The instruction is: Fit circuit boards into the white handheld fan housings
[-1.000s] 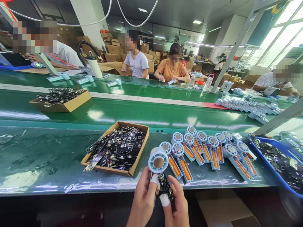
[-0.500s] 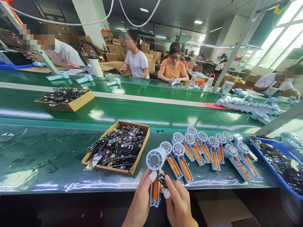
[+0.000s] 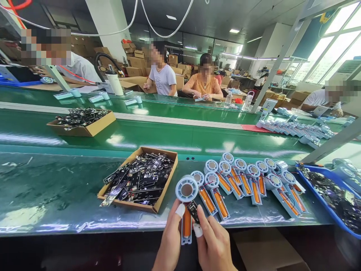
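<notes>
My left hand (image 3: 170,235) grips a light-blue handheld fan body (image 3: 186,189) with a round head and an open handle that shows an orange battery (image 3: 186,223). White tape or a finger cot covers its thumb tip. Between the thumb and fingers of my right hand (image 3: 213,241) is a small black circuit board (image 3: 193,211), held at the fan's neck beside the battery. One finger of this hand also wears a white cover. Any wires behind the board are hidden.
A cardboard tray (image 3: 166,190) of black circuit boards lies left of my hands. Several fan bodies (image 3: 254,171) with batteries lie in rows to the right, beside a blue bin (image 3: 313,188). Another board-filled box (image 3: 103,124) rests on the green conveyor (image 3: 158,131). Several people sit across it.
The circuit board has turned a little and shows more of its face at the fan's neck. The fan head has tilted slightly toward me. The box on the conveyor has shifted right.
</notes>
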Demonstrator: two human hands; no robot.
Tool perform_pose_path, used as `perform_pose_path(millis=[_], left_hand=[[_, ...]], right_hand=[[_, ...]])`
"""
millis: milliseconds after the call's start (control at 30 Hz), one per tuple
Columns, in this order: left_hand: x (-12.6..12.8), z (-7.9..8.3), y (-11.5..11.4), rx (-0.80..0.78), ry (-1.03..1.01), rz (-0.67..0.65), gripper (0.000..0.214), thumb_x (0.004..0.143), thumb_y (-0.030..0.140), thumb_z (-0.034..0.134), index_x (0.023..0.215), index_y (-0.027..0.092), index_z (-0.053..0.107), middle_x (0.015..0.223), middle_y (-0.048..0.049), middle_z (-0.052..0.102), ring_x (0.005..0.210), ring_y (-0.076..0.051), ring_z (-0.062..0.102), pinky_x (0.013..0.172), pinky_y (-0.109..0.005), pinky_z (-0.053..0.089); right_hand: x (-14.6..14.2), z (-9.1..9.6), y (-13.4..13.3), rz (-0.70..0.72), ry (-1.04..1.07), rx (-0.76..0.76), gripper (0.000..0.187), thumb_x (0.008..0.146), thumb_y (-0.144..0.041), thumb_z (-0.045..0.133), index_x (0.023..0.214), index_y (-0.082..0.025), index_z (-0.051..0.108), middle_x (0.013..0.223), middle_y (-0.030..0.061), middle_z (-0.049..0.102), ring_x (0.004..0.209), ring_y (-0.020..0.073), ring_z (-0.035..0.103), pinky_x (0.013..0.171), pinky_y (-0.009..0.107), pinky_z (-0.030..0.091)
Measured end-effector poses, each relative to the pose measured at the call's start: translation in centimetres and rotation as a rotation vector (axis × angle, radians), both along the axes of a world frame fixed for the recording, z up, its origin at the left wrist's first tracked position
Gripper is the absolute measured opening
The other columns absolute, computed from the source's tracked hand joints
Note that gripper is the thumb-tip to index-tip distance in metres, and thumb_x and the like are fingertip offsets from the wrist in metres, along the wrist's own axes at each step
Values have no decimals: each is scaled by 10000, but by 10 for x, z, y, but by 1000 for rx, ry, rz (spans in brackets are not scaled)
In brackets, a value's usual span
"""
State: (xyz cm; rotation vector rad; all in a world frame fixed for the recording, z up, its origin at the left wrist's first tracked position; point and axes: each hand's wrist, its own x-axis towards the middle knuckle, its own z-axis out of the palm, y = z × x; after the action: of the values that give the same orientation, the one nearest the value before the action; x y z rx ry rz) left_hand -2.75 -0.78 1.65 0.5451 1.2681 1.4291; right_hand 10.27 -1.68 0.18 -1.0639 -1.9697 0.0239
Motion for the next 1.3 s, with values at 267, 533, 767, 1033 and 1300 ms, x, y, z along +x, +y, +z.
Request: perform_pose_path(millis=[267, 533, 767, 1033, 1300], left_hand=[[19, -22, -10, -41, 279, 59, 574, 940, 457, 528, 1454, 211, 464, 1619, -116, 408, 1525, -290, 305, 1256, -442, 232], [0, -31, -5, -58, 260, -24, 616, 918, 529, 577, 1447, 223, 497, 1438, -115, 625, 1410, -295, 498, 1129, -399, 447], [-16, -23, -6, -151, 408, -148, 483, 930, 485, 505, 1311, 216, 628, 1408, -107, 654, 1311, -273, 595, 1071, -356, 476], [-81, 63, 25, -75, 1452, -324, 388, 1005, 276, 337, 997, 188, 715, 806, -61, 770, 734, -222, 724, 696, -308, 536], [-111, 82, 148, -257, 1765, -318, 341, 959, 345, 646, 1251, 171, 620, 1268, -98, 654, 1080, -246, 668, 909, -468, 570]], right_hand=[[-21, 8, 6, -16, 3, -50, 588, 1073, -235, 274, 1639, -187, 126, 749, 56, 667, 562, 196, 672, 498, 265, 538], [-19, 11, 7, -77, -389, -56, 709, 943, -119, 401, 1608, -53, 165, 595, 28, 646, 426, 221, 608, 390, 283, 451], [-28, -13, 3, -98, -329, -77, 752, 958, -154, 344, 1621, -71, -2, 1024, 187, 728, 807, 281, 741, 633, 320, 603], [-26, -38, 21, -139, -623, -86, 800, 832, -145, 562, 1568, -43, 269, 629, 56, 649, 490, 239, 645, 451, 280, 479], [-11, 1, 50, -27, -565, -80, 677, 871, -221, 615, 1492, -79, 385, 677, 49, 704, 516, 237, 675, 464, 295, 473]])
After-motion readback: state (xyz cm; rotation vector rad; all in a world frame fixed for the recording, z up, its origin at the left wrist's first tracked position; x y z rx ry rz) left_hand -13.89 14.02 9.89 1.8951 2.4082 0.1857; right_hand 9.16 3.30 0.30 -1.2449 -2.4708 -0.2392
